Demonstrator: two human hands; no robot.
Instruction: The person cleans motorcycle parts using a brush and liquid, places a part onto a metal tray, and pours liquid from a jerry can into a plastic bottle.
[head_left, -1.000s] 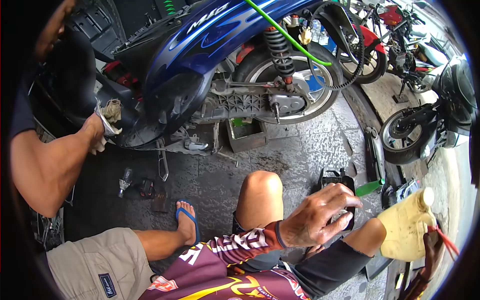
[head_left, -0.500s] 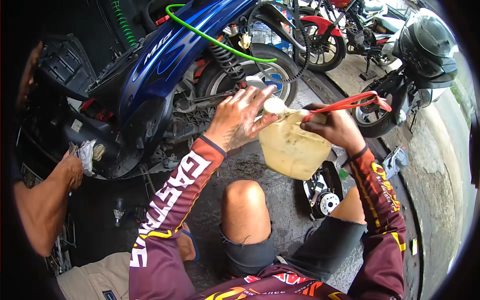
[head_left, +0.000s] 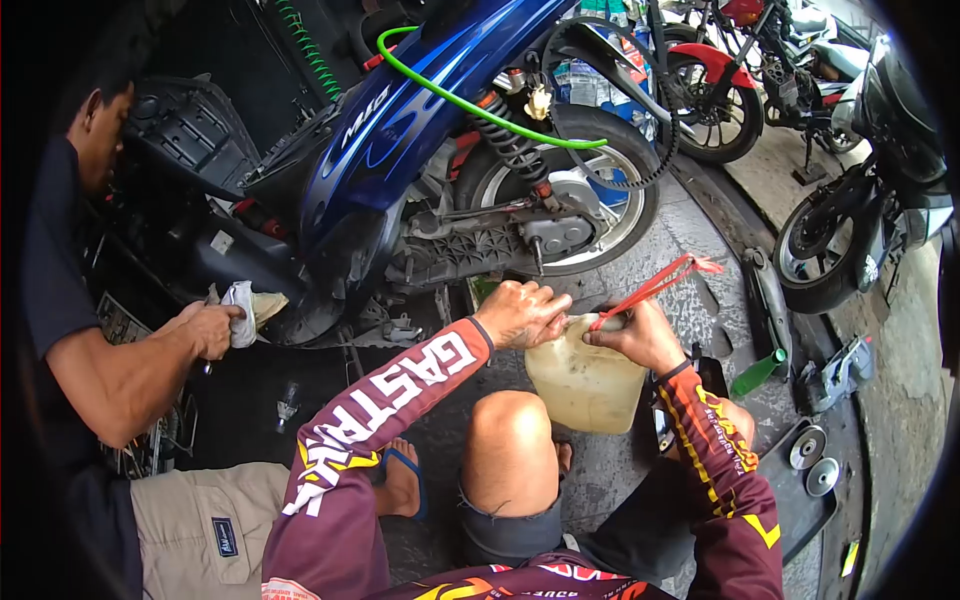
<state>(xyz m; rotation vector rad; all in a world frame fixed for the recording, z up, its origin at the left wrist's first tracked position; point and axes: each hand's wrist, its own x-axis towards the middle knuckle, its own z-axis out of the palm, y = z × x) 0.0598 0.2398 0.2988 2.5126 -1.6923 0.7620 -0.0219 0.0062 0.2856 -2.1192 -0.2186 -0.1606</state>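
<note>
A cloudy, yellowish plastic jug hangs in front of my knees, slightly tilted. My right hand is closed around its handle, where a red plastic strap is tied. The fingers of my left hand are curled over the jug's neck, on the cap, which they hide. Just beyond my hands stands a blue scooter with its rear wheel and bare engine side towards me.
At the left a co-worker's hand holds a whitish rag by the scooter. A green bottle and round metal parts in a tray lie at the right. Other motorcycles stand behind. A green hose crosses the scooter.
My left hand has gone from spread fingers beside the white cap to fingers closed over it. The jug has come lower and nearer my knees, and the view has swung left.
</note>
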